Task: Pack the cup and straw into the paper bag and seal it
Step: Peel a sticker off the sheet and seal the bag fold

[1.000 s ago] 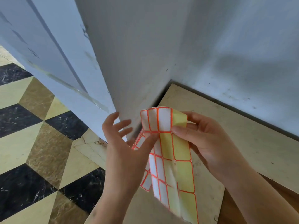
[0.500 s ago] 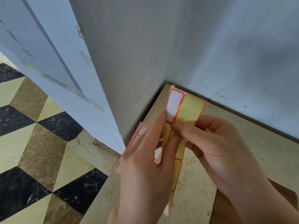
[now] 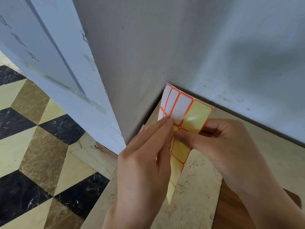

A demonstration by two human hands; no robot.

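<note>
I hold a sheet of stickers upright in front of me; it has white labels edged in orange and glossy yellow backing where labels are gone. My right hand pinches the sheet at its middle from the right, thumb on the front. My left hand pinches the lower end of a white label between thumb and forefinger. A second strip of labels peeks out behind my left fingers. No cup, straw or paper bag is in view.
A beige stone-look tabletop lies below my hands, tucked into a corner of grey-blue walls. To the left, a floor of black, cream and brown diamond tiles lies far below. A brown wooden patch shows at lower right.
The sheet has been turned and raised upright from a drooping fold. My left hand moved from behind it to pinch a white label near the top.
</note>
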